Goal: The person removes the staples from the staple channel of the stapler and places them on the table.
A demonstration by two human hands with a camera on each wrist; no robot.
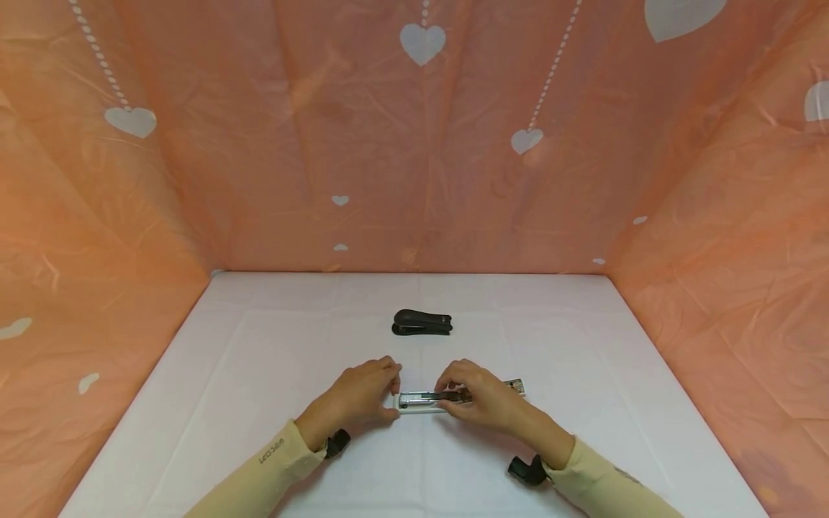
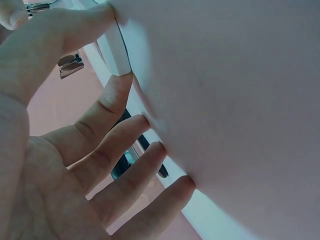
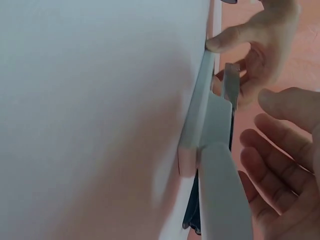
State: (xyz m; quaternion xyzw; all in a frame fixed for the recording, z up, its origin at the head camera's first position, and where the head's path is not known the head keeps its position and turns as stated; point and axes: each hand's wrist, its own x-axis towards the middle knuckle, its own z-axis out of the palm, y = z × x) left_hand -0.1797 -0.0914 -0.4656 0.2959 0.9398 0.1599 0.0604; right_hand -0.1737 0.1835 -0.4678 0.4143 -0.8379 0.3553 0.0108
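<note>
A white stapler (image 1: 414,410) lies spread open on the white table, its metal magazine showing in the head view. My left hand (image 1: 365,388) pinches the left end of its base between thumb and index finger. In the left wrist view that base end (image 2: 116,52) sits between those two fingertips, while the other fingers touch the tabletop. Over the stapler's middle is my right hand (image 1: 482,392), its fingers loosely bent. The right wrist view shows this hand's fingers (image 3: 280,165) apart from the white cover (image 3: 220,185), with nothing between them. The cover is swung back towards the right.
A black stapler (image 1: 421,322) lies farther back on the table (image 1: 311,316), beyond both hands. Orange cloth with pale hearts (image 1: 422,43) hangs behind and along both sides. Each wrist wears a small black camera, such as the right one (image 1: 527,471).
</note>
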